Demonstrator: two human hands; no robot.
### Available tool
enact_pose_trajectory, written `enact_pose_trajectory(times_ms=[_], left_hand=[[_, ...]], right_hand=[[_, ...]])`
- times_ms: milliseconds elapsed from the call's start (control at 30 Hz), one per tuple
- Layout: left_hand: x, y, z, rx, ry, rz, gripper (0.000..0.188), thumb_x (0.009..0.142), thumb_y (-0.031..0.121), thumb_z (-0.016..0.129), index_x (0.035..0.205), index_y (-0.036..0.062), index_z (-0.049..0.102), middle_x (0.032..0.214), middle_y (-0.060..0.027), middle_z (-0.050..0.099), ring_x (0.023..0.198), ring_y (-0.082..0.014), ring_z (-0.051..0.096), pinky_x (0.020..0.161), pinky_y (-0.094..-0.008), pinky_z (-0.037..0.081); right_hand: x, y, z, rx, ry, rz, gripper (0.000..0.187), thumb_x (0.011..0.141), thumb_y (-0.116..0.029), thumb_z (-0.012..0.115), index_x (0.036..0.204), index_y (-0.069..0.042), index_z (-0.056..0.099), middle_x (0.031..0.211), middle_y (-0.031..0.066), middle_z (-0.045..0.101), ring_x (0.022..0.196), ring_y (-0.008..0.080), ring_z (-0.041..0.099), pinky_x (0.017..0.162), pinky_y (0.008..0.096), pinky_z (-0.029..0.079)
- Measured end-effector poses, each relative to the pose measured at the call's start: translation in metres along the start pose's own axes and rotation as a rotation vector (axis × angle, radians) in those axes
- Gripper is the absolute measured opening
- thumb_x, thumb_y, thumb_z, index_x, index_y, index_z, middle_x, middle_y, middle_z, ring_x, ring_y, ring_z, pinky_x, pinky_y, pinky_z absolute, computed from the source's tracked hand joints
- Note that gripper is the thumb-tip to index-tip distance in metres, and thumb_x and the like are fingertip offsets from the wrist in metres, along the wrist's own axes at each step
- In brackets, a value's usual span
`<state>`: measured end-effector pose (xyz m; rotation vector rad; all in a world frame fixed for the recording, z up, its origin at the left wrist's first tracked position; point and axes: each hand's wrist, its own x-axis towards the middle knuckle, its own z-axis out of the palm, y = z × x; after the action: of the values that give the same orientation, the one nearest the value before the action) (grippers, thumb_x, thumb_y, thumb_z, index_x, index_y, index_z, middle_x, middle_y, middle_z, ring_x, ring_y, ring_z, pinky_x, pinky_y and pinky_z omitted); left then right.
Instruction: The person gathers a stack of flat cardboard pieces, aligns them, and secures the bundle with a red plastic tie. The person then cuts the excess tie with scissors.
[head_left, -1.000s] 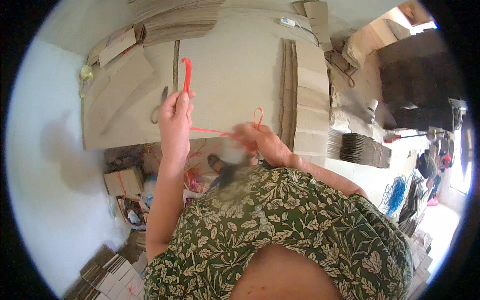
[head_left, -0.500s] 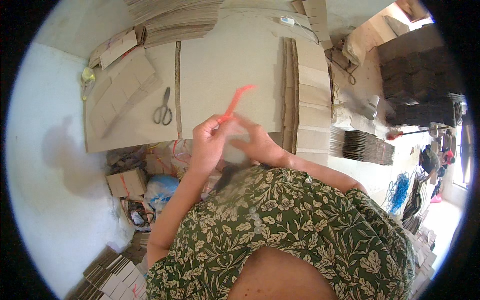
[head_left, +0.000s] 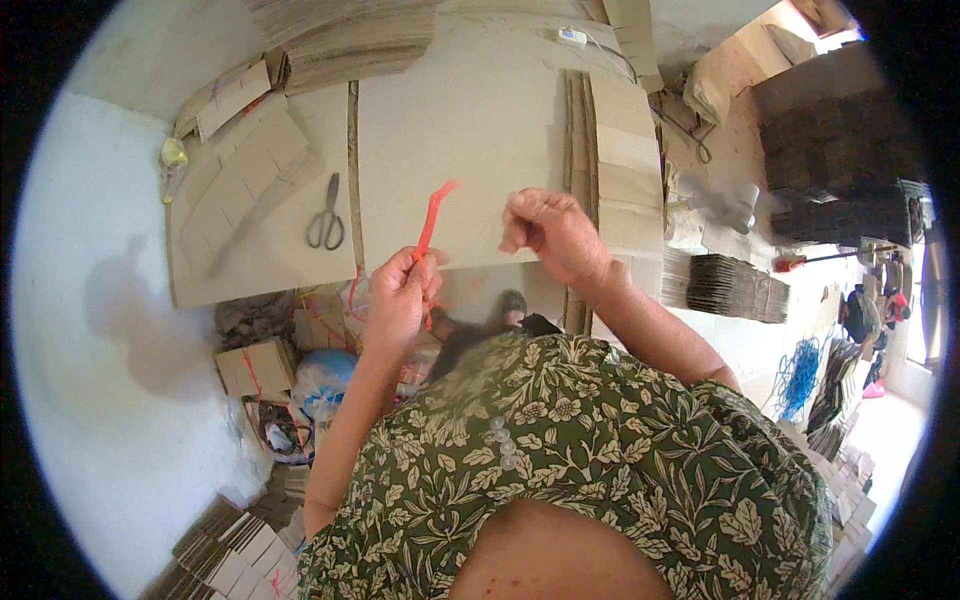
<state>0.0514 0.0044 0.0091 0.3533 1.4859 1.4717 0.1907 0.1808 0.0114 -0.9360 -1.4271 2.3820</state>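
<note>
Left hand (head_left: 403,288): closed tight on the red strip (head_left: 430,225), we see it just in front of the tabletop's near edge
Red strip: pokes up out of the left fist, bent over at the tip, and from our angle its upper part shows against the tabletop (head_left: 460,120)
Right hand (head_left: 560,235): up to the right of the strip and apart from it, fingers curled in, bit blurry, so we honestly can't tell if it's pinching anything
Scissors (head_left: 326,225): we've got them lying left of the strip, handles toward the person, blades pointing away
Right-side cardboard stack (head_left: 628,180): sits on the tabletop's right side, near the right hand
Far cardboard pile (head_left: 345,45): way at the back left
Blue cord tangle (head_left: 799,380): we spot it off to the right, well apart from both hands
</note>
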Motion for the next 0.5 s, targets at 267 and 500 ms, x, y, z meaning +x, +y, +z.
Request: enact_pose_trajectory(times_ms=[267, 500], left_hand=[[-0.007, 0.022, 0.015, 0.003, -0.001, -0.268, 0.016, 0.098, 0.010, 0.047, 0.103, 0.0019, 0.060, 0.072, -0.0019, 0.056, 0.060, -0.0045, 0.046, 0.049, -0.0190, 0.034], [-0.003, 0.003, 0.009, 0.098, -0.064, -0.247, 0.018, 0.097, 0.013, 0.050, 0.099, 0.0000, 0.062, 0.079, -0.0027, 0.062, 0.063, -0.0060, 0.053, 0.057, -0.0212, 0.043]], right_hand=[[-0.016, 0.016, 0.039, -0.955, -0.056, -0.823, 0.039, 0.070, -0.005, 0.066, 0.108, -0.013, 0.066, 0.082, 0.0112, 0.057, 0.073, 0.0294, 0.060, 0.064, 0.0386, 0.051], [-0.004, 0.015, 0.028, -0.791, -0.185, -0.798, 0.017, 0.078, -0.006, 0.063, 0.095, -0.008, 0.065, 0.086, 0.0095, 0.060, 0.080, 0.0250, 0.061, 0.071, 0.0366, 0.050]])
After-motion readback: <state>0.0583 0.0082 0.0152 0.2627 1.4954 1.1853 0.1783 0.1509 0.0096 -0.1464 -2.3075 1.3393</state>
